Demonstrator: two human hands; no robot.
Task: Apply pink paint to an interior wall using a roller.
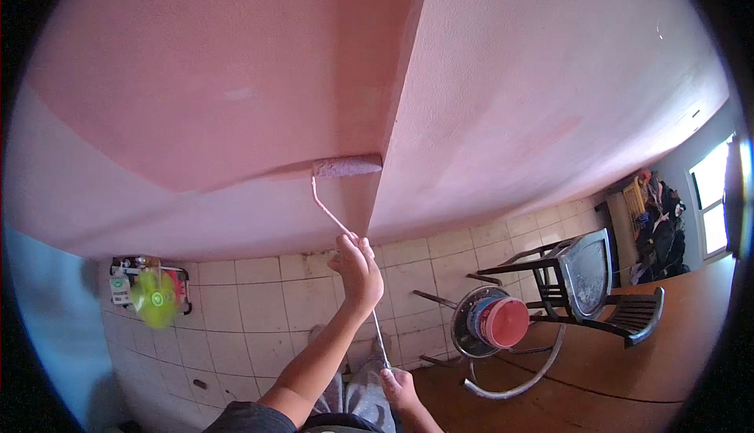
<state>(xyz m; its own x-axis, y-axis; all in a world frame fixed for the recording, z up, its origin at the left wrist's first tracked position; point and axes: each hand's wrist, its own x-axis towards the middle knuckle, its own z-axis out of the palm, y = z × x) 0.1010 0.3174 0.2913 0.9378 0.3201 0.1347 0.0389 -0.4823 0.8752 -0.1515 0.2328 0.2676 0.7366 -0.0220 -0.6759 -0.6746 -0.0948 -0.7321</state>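
Observation:
A paint roller [347, 166] with a fuzzy, paint-coated sleeve lies against the pink wall [236, 56], its right end at the inner corner. From its bent frame a thin rod runs down towards me. My left hand [358, 270] is closed around the rod just below the bend, with that arm stretched forward. Lower down, near my body, my right hand [400, 390] grips the rod's bottom end. Darker pink paint covers the upper part of the left wall, while a paler band shows beneath it.
To my right, a bucket of pink paint [503, 323] rests on a round stool [462, 331] beside a dark chair [585, 276]. A green-bladed fan [155, 299] stands on the tiled floor [259, 303] at left. Clothes [664, 229] are piled at far right near a window.

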